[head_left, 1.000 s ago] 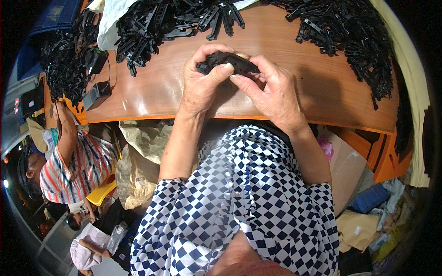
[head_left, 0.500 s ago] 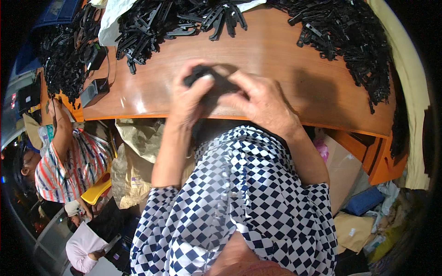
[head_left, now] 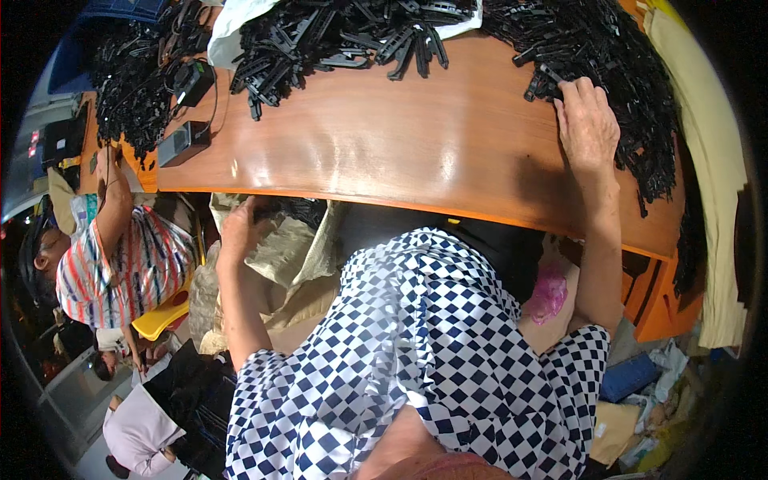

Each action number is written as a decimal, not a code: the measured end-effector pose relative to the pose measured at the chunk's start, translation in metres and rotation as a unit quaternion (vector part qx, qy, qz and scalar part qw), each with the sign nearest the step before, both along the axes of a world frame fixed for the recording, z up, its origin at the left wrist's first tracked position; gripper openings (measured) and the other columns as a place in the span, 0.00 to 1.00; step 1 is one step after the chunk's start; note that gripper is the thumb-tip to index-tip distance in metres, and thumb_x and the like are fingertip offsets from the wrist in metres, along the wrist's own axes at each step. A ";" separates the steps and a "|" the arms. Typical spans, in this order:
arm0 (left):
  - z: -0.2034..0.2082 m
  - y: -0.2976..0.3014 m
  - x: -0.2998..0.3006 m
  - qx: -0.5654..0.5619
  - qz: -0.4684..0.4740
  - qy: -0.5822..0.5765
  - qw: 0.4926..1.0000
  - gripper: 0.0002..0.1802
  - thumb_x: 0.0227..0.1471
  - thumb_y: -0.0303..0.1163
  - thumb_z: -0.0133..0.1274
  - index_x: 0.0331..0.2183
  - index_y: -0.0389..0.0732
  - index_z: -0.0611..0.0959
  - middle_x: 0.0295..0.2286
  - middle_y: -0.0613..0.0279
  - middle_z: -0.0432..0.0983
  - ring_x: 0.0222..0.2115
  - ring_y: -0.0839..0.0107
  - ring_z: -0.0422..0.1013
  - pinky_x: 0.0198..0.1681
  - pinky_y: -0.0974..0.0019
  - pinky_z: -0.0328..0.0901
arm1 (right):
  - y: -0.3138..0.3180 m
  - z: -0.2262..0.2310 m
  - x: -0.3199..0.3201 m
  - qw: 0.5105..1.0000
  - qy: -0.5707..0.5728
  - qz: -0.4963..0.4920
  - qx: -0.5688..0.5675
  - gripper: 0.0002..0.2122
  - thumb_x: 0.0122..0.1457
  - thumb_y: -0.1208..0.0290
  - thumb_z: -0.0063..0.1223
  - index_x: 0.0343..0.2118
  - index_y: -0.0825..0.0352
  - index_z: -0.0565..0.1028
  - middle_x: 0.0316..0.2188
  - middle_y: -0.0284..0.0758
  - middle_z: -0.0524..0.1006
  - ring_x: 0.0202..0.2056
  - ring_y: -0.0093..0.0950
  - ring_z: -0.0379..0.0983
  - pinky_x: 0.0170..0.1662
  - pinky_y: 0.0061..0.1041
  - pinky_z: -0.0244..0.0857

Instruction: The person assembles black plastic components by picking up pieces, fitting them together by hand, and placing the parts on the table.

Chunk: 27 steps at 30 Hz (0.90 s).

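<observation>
My right hand rests at the near edge of the right-hand heap of black plastic parts, its fingers curled down against the pieces. What lies under the fingertips is hidden. Below the table's front edge on the left, my left hand is at the mouth of an open beige woven sack. Dark parts show inside the sack, close to those fingers. The left fingertips are partly hidden, so their grip does not show.
Slim black clip-like parts lie heaped on white sheeting at the far side of the wooden table. At left are a dark box-shaped device with a cord and another black heap. A co-worker in a striped top sits further left.
My hands were together over the table around a black object; now they are apart. The left has dropped to the sack, and the right has reached the right-hand heap. The view has shifted slightly.
</observation>
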<state>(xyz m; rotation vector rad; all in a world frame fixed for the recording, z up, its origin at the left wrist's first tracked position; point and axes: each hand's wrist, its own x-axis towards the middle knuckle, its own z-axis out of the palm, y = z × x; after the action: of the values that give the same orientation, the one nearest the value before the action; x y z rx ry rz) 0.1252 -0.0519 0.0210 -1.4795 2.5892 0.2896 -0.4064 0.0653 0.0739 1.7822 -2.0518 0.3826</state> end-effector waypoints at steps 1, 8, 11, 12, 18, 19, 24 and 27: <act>-0.003 0.002 -0.001 -0.158 -0.097 -0.050 0.981 0.19 0.44 0.34 0.59 0.40 0.38 0.77 0.29 0.48 0.77 0.32 0.53 0.74 0.33 0.57 0.66 | -0.001 -0.007 -0.008 0.999 0.033 -0.015 0.036 0.03 0.52 0.75 0.51 0.30 0.66 0.71 0.28 0.35 0.68 0.33 0.34 0.68 0.34 0.32 0.66; 0.084 -0.010 -0.114 -0.065 -0.024 0.049 0.996 0.11 0.47 0.31 0.54 0.37 0.44 0.78 0.34 0.59 0.76 0.32 0.57 0.73 0.33 0.61 0.68 | -0.001 -0.001 -0.012 0.999 0.006 0.003 0.047 0.04 0.52 0.74 0.50 0.30 0.66 0.71 0.29 0.36 0.69 0.34 0.36 0.68 0.34 0.34 0.66; 0.081 -0.046 -0.188 -0.180 -0.217 0.180 0.942 0.09 0.51 0.26 0.49 0.37 0.45 0.79 0.39 0.59 0.74 0.39 0.60 0.72 0.39 0.61 0.68 | -0.006 0.002 -0.007 0.997 -0.071 0.023 -0.003 0.09 0.53 0.72 0.54 0.36 0.66 0.73 0.31 0.37 0.73 0.34 0.36 0.70 0.34 0.33 0.65; 0.076 -0.059 -0.211 -0.206 -0.269 0.160 0.927 0.11 0.51 0.27 0.48 0.37 0.47 0.79 0.44 0.60 0.71 0.44 0.60 0.69 0.43 0.60 0.66 | -0.006 0.000 -0.004 0.986 -0.159 0.018 -0.050 0.08 0.53 0.72 0.54 0.36 0.67 0.73 0.31 0.38 0.74 0.34 0.34 0.71 0.35 0.31 0.65; 0.054 -0.105 -0.265 -0.220 -0.453 0.058 0.862 0.12 0.49 0.32 0.49 0.38 0.51 0.79 0.53 0.65 0.64 0.54 0.65 0.60 0.55 0.60 0.58 | -0.014 -0.020 0.012 0.749 -0.651 0.046 -0.111 0.09 0.56 0.76 0.55 0.39 0.71 0.73 0.32 0.29 0.74 0.33 0.14 0.68 0.36 0.13 0.64; 0.055 -0.106 -0.268 -0.211 -0.469 0.042 0.857 0.11 0.49 0.32 0.49 0.37 0.50 0.79 0.53 0.65 0.63 0.55 0.66 0.59 0.55 0.60 0.58 | -0.015 -0.021 0.015 0.700 -0.701 0.070 -0.118 0.10 0.56 0.76 0.55 0.40 0.70 0.72 0.32 0.29 0.73 0.34 0.14 0.69 0.36 0.13 0.64; 0.049 -0.073 -0.288 -0.008 -0.264 0.364 0.893 0.06 0.51 0.26 0.54 0.33 0.38 0.76 0.28 0.61 0.76 0.29 0.71 0.76 0.30 0.72 0.70 | -0.015 -0.023 0.061 0.698 -0.706 0.057 -0.107 0.10 0.56 0.75 0.54 0.40 0.69 0.72 0.33 0.30 0.75 0.32 0.17 0.70 0.35 0.14 0.66; 0.027 -0.037 -0.296 0.307 -0.047 0.592 0.744 0.04 0.57 0.27 0.48 0.32 0.37 0.73 0.26 0.62 0.75 0.28 0.74 0.74 0.31 0.73 0.70 | -0.019 -0.021 0.092 0.807 -0.583 -0.008 -0.094 0.09 0.54 0.75 0.56 0.39 0.68 0.74 0.33 0.33 0.75 0.30 0.20 0.72 0.32 0.17 0.67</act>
<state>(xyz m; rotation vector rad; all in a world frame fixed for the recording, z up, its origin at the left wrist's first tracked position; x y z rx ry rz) -0.1706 -0.0887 0.0480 -0.9675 2.6664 2.4567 -0.3140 0.0460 0.0528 1.4892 -2.5414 1.9960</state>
